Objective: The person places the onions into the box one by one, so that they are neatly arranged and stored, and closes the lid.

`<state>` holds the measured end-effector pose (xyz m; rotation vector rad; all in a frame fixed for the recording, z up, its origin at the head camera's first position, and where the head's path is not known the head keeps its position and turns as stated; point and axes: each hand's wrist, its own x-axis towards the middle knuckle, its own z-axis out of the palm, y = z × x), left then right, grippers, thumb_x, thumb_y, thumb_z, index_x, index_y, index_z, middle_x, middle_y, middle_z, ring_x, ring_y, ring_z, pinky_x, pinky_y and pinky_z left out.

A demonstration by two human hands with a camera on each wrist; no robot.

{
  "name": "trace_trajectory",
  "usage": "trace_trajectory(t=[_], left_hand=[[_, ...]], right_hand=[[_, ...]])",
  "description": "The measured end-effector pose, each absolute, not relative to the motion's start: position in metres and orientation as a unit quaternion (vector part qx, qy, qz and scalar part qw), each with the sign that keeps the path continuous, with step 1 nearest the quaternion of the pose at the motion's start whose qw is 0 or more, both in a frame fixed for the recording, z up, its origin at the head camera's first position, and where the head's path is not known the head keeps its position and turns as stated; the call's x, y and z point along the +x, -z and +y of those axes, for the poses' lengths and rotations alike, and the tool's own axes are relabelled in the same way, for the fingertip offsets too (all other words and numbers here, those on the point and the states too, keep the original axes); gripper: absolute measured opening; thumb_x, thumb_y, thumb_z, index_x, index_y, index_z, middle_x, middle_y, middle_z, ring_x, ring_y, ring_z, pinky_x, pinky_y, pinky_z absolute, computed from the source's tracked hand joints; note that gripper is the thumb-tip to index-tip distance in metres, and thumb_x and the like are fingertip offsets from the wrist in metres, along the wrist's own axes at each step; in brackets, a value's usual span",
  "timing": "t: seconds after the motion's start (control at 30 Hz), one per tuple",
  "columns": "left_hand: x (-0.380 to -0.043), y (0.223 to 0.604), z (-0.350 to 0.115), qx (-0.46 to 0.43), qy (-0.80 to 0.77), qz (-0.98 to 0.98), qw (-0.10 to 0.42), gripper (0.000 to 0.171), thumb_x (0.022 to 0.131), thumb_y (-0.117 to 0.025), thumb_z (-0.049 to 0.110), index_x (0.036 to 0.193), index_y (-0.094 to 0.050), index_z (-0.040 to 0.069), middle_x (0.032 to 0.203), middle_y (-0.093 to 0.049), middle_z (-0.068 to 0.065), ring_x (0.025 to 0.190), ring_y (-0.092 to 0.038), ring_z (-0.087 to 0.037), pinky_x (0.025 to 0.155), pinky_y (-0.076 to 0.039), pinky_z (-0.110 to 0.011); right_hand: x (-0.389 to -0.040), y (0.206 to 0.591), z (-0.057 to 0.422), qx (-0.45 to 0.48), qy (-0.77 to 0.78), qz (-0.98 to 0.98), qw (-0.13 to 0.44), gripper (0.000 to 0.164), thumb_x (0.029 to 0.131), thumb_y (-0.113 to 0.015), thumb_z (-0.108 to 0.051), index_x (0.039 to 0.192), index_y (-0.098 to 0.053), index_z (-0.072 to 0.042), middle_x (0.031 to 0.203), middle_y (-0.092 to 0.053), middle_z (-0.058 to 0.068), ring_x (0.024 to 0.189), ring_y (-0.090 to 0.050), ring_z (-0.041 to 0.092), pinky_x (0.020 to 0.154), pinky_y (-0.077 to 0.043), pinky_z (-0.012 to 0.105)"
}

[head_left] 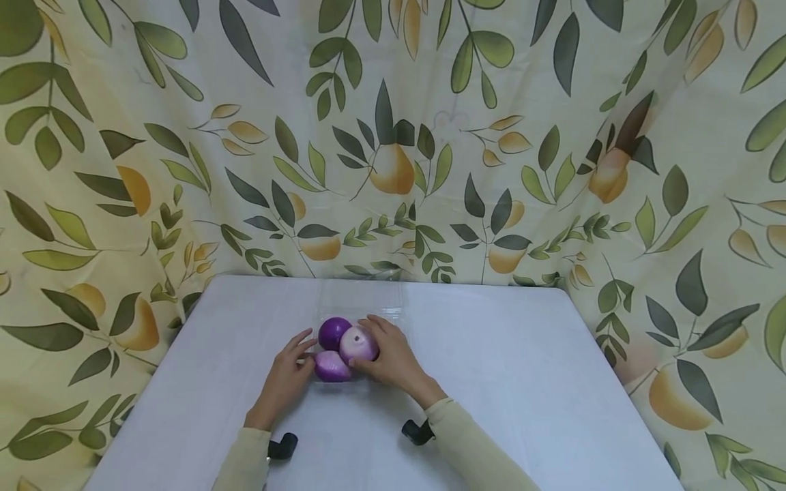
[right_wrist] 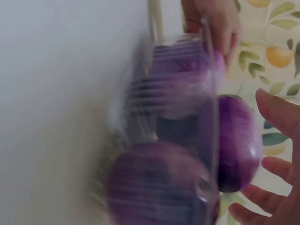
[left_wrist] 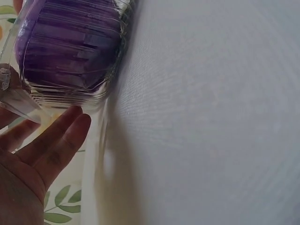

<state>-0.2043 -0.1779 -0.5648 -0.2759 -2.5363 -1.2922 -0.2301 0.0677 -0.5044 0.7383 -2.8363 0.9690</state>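
Observation:
Three purple onions sit close together in a clear plastic hinged box (left_wrist: 68, 96): a dark purple one (head_left: 333, 333) at the back left, a paler one (head_left: 359, 344) at the right and a lilac one (head_left: 332, 367) in front. In the right wrist view one onion (right_wrist: 239, 145) rises above the box's rim. My right hand (head_left: 393, 353) is spread around the paler onion, thumb and fingers on opposite sides; firm contact does not show. At the box's left side, my left hand (head_left: 288, 372) rests with extended fingers, their tips touching the ridged plastic end.
The box's transparent lid (head_left: 362, 296) lies folded back toward the rear of the white table (head_left: 503, 354). Black wrist-mounted pieces (head_left: 283, 447) jut out near both sleeves. A curtain (head_left: 393, 170) with leaves and fruit hangs right behind the table.

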Motion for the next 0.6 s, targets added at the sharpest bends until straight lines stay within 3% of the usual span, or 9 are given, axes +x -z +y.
trace_trajectory(t=[0.23, 0.6], left_hand=[[-0.205, 0.564, -0.178, -0.088, 0.447, -0.881, 0.128, 0.037, 0.089, -0.06, 0.001, 0.125, -0.065, -0.001, 0.147, -0.051, -0.009, 0.097, -0.072, -0.024, 0.078, -0.061, -0.032], [-0.204, 0.563, -0.178, -0.086, 0.446, -0.881, 0.13, 0.036, 0.089, -0.06, 0.001, 0.125, -0.065, -0.001, 0.147, -0.051, -0.009, 0.097, -0.072, -0.023, 0.077, -0.061, -0.031]], right_hand=[[-0.232, 0.485, 0.086, 0.235, -0.346, -0.907, 0.05, 0.067, 0.084, -0.074, -0.038, 0.142, -0.049, -0.014, 0.151, -0.044, 0.011, 0.139, -0.043, 0.034, 0.113, -0.039, 0.055], [-0.248, 0.467, 0.112, 0.187, -0.411, -0.89, 0.056, 0.058, 0.087, -0.07, -0.032, 0.139, -0.051, -0.016, 0.148, -0.047, 0.009, 0.14, -0.043, 0.03, 0.115, -0.037, 0.052]])
